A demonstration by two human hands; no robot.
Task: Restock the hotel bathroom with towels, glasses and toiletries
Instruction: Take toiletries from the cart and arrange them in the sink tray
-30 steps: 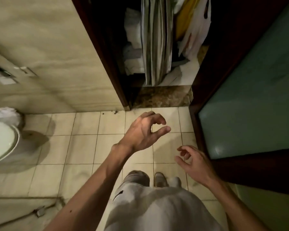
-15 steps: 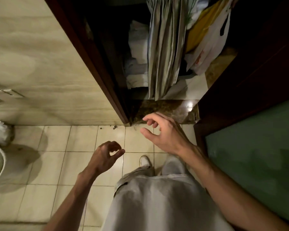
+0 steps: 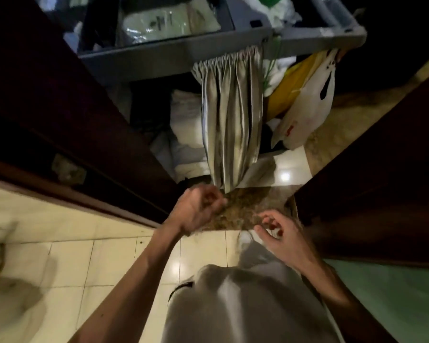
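Head view on my feed, looking down through a bathroom doorway. The left hand (image 3: 198,210) hangs above the speckled stone threshold (image 3: 243,211). Its fingers are curled in against the palm and hold nothing, and motion blur softens its outline. The right hand (image 3: 281,235) sits lower and to the right, over a grey shoe (image 3: 244,238), with thumb and fingers loosely bent and apart, also empty.

Beyond the threshold stands a grey housekeeping cart (image 3: 183,59). Folded white towels (image 3: 186,125) are stacked on its lower shelf, well apart from both hands. Beside them a striped fabric curtain (image 3: 233,120) hangs from the cart's top rim, its lower end near the left hand. Clear-wrapped packets (image 3: 169,23) lie in the top tray; I cannot tell their contents. A yellow bag (image 3: 286,92) and a white plastic bag (image 3: 307,105) hang at the cart's right. A dark wooden door frame (image 3: 89,125) is at left, with cream floor tiles (image 3: 109,258) below.
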